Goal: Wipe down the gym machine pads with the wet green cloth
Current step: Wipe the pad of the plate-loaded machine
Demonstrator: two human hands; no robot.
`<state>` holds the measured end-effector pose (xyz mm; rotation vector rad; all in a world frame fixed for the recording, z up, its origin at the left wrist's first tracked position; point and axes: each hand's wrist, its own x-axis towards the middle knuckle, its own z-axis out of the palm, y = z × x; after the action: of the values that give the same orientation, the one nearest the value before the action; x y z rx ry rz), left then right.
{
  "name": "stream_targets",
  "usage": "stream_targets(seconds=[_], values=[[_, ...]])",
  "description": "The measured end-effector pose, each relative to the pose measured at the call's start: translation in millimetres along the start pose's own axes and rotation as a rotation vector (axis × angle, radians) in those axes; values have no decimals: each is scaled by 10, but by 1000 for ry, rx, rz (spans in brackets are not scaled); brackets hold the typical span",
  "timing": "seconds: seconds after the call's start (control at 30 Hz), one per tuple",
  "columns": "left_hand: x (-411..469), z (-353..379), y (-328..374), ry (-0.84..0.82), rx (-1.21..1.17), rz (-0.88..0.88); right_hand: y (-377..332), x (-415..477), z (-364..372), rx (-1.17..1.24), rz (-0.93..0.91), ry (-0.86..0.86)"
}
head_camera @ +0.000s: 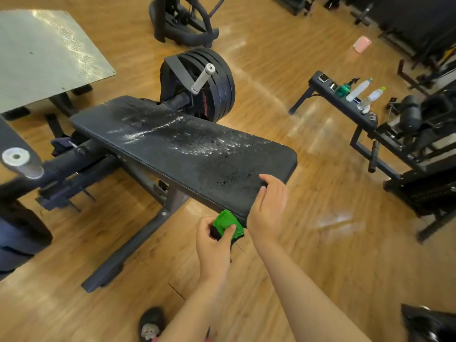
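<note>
1. Nearest to me is a dark shoe [151, 323] on the wooden floor [308, 243], and from there the person's two bare forearms reach forward toward the bench.
2. The left hand [214, 245] is closed around the green cloth [228, 224], thumb pressing over its front. The cloth is bunched into a wad just below the near edge of the pad [182, 149], touching or almost touching its underside lip. I'd guess it is being gathered for a fresh grip before it goes onto the surface.
3. The right hand [269, 206] lies on the pad's near right corner, fingers loosely curled and apart, gripping nothing. It looks like a steadying hand, bracing the person while the other works.
4. The long black pad runs from near right to far left. Its middle and far stretch shine with wet streaks and droplets, while the near end by the hands looks duller, so I judge that end is not yet wiped.
5. Behind the pad sits a stack of weight plates [217, 87] with a white handle [203, 79] sticking out.
6. Far right, well apart, a second bench [320, 87] holds bottles, among them a green spray bottle [344, 88], probably kept at hand for rewetting.
</note>
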<state>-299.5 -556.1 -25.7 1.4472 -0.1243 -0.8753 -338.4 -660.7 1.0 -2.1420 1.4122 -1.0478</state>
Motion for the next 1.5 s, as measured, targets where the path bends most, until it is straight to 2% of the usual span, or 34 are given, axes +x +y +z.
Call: stream_targets(seconds=[0.4,0.67,0.8,0.97,1.03,1.13,1.27,1.5], values=[[87,23,10,102,-57,47,-1,-2,12,-28,-23,-25],[151,-33,-55,39,61,122,-13,-31,71,-2,-26,44],[433,-219,40,108,61,112,-63,-61,75,-45,0,58],[729,-417,42,-23,152,109,-137,-138,170,-100,178,235],[689,-393,46,-34,144,66,-201,-170,186,-127,237,242],[559,-297,76,-35,113,-16,-263,-219,185,-202,181,157],[340,-199,57,-137,59,-65,-220,-240,206,-300,85,133],[431,-292,77,-174,102,52,-175,-256,234,-291,56,146]])
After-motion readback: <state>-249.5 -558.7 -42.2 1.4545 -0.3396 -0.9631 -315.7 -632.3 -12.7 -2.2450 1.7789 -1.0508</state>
